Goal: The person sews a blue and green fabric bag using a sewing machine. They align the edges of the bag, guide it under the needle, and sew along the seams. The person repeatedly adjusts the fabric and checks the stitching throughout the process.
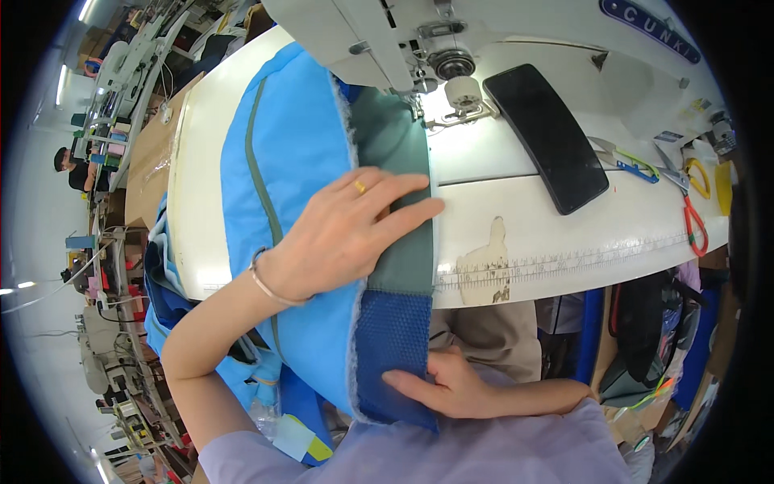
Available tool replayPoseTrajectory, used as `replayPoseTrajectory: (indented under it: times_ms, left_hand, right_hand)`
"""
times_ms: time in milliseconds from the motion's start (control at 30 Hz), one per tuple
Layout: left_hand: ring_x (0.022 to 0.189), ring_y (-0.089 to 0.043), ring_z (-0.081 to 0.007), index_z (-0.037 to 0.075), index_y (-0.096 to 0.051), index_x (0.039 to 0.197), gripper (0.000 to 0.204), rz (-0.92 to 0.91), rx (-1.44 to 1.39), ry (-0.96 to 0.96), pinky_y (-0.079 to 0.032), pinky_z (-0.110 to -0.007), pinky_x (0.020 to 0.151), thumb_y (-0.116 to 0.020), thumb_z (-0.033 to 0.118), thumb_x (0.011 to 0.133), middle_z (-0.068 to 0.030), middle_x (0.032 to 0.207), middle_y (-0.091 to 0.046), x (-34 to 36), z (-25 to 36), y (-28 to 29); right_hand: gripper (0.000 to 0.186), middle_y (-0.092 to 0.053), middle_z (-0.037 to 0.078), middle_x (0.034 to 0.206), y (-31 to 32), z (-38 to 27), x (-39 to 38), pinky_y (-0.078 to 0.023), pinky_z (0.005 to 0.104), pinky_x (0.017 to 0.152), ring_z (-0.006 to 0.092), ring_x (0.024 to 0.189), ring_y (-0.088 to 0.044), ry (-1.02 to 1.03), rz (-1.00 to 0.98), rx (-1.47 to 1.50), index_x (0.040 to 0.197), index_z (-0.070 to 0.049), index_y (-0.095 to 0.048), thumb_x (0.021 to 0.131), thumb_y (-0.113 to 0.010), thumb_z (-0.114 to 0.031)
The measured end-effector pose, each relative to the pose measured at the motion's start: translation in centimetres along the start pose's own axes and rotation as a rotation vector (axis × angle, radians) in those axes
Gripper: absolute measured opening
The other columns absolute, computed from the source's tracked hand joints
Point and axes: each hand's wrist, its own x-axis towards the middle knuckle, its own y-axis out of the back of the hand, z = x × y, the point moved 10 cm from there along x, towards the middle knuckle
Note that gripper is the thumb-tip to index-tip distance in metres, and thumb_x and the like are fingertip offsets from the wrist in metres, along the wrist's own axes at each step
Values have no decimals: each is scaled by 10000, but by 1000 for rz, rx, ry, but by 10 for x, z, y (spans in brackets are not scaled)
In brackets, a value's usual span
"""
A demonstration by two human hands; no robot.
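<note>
My left hand lies with fingers spread on light-blue fabric and a grey-green strip along its edge. The piece runs under the sewing machine's presser foot; a frayed seam and a thin olive zipper-like line show on it. My right hand grips the navy textured panel at the lower end of the strip, thumb on top and fingers underneath. The fabric hangs over the table's front edge toward my body.
A black phone, scissors and snips lie right of the needle on the white table with a printed scale. A bag sits below right. Other machines and another person are at the left.
</note>
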Motion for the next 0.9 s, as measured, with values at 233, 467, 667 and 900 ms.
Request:
replayPoseTrajectory:
  times_ms: [233,467,667,900]
  left_hand:
    - [857,-585,-277,53,-629,842,152,20,75,-176,-514,-393,758,-662,-21,712,-76,954,-587,49,-11,-13]
    - [844,-564,-281,66,-597,743,129,-114,-47,-151,-494,-399,755,-662,-15,666,-58,889,-568,30,6,-24]
    - [975,-605,-332,86,-654,933,275,-98,-175,11,-519,-460,861,-671,-39,688,-76,1053,-655,2,22,-20]
    - [1088,-649,-339,44,-661,1214,460,-14,-70,98,-540,-501,1030,-709,-32,764,-126,1243,-677,-15,24,-12]
  right_hand:
    - [315,-715,115,725,1,0,1,-501,324,557,138,606,-657,-3,32,-36,964,21,-709,1034,-672,-284]
    - [340,-691,106,695,5,17,-4,-472,336,537,137,574,-610,-47,44,22,929,24,-697,1029,-679,-300]
    - [359,-666,101,657,8,22,-3,-460,349,528,137,557,-584,-52,66,46,895,30,-683,1028,-678,-303]
    - [327,-699,101,674,9,27,-4,-493,342,532,116,562,-610,-52,113,-2,970,39,-718,1020,-699,-283]
